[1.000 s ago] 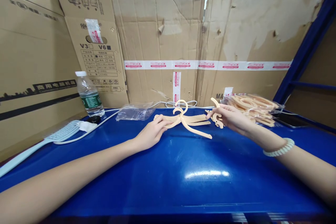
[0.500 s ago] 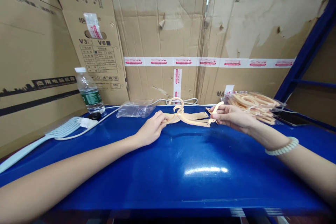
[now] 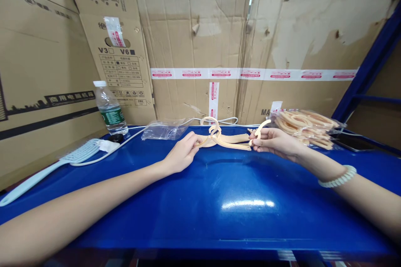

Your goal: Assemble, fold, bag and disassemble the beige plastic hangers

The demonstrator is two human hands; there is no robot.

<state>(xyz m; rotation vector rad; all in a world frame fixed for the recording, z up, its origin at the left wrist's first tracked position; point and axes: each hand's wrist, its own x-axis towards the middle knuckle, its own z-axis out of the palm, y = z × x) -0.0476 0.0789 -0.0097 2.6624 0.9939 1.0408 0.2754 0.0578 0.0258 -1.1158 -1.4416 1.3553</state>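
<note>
My left hand [image 3: 184, 152] is closed round the left end of some cream plastic clothes hangers [image 3: 233, 144]. Their curved hooks stand up near the middle, and their right arms stick out toward my other hand. At those right ends, my right hand [image 3: 275, 144] pinches a small cream hook-shaped piece [image 3: 260, 130] between thumb and fingers. Its curved tip points up; the fingers hide part of it. Whether this piece is joined to the hanger arms, I cannot tell.
Bagged cream hangers [image 3: 308, 125] lie at the right, with a dark phone [image 3: 354, 142] beside them. To the left are a water bottle [image 3: 112, 114], a pale blue hairbrush [image 3: 78, 152] and a clear plastic bag [image 3: 163, 130]. Cardboard [image 3: 194, 41] walls the back of the blue table [image 3: 200, 200].
My right hand has brought the hook-shaped piece against the hangers' right ends, turning it slightly. My left hand keeps its grip. The whole view has shifted a little.
</note>
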